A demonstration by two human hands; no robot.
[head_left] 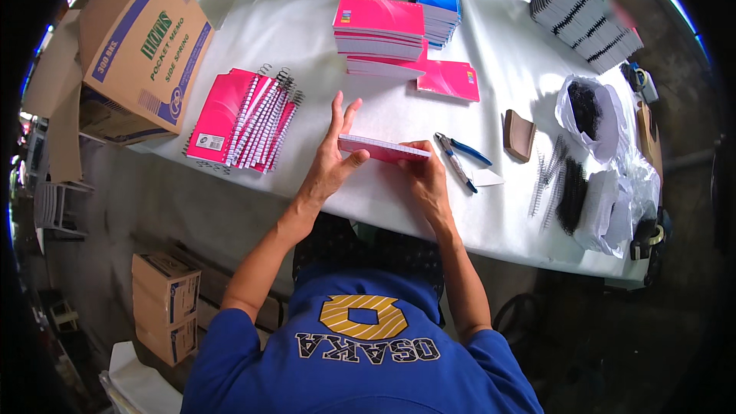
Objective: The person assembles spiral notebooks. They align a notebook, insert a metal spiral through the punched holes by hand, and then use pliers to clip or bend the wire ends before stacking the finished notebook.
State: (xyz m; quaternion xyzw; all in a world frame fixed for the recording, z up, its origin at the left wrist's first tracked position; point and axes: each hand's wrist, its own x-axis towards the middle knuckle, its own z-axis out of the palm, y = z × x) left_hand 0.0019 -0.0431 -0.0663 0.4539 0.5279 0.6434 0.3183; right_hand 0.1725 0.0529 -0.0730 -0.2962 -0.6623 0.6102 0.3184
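Hands: both on one pink pad (383,148), held just above the table (307,23) near its front edge. Left hand (331,155): open, fingers straight and raised, palm pressed flat to the pad's left end. Right hand (424,176): curled round the right end, thumb side on top, gripping.

Pad: thin block of unbound sheets with a pink cover; long axis runs left to right, tilting slightly down to the right, top face up. Judged light, stiff along its length but liable to fan or slip sheet from sheet; best held by squeezing both short ends, as now.

Nearby, front edge: blue-handled pliers (458,155) just right of the right hand; a white slip beside them.
Left edge: fanned pink spiral notebooks (244,119); cardboard box (142,46) overhanging the corner.
Centre: stacked pink pads (379,31); blue stacks behind.
Right edge: loose black wire coils (563,192), plastic bags, tape rolls.
Far right corner: row of dark-edged pads.
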